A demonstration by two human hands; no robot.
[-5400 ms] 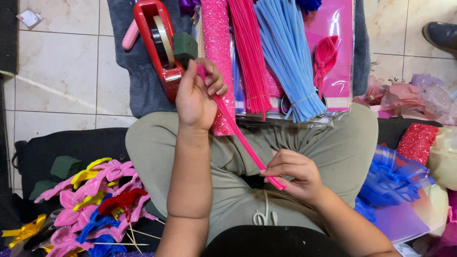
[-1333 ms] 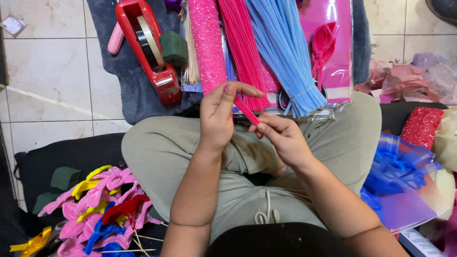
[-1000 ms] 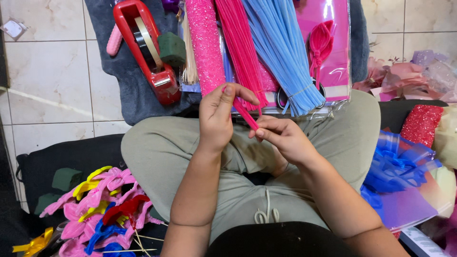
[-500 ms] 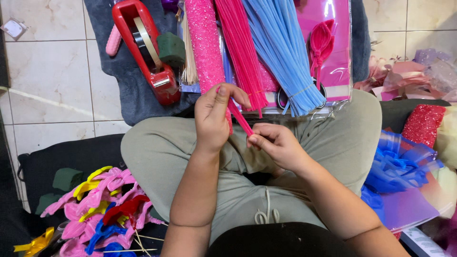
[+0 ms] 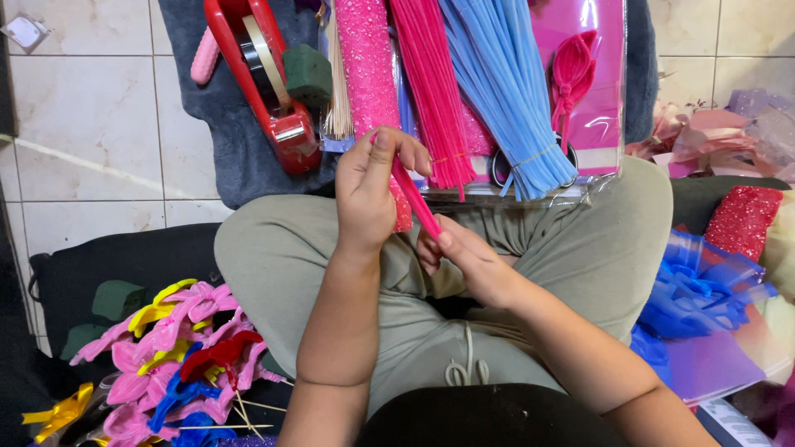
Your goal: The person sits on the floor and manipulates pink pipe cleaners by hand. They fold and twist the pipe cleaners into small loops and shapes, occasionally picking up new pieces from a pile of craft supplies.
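Both hands — left hand (image 5: 367, 194) above, right hand (image 5: 464, 261) below — pinch one pink pipe cleaner (image 5: 414, 203) in closed fingers, just below the red tape dispenser (image 5: 265, 79).

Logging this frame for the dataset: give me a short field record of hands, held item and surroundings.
left hand: pinches the upper part of a pink pipe cleaner
right hand: grips its lower end
posture: seated, hands over lap
ahead: pink pipe cleaner bundle, blue pipe cleaner bundle, red tape dispenser
lower left: pile of finished flowers

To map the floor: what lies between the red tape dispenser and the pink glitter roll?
In the head view, a dark green foam block and thin pale sticks lie between tape dispenser and glitter roll.
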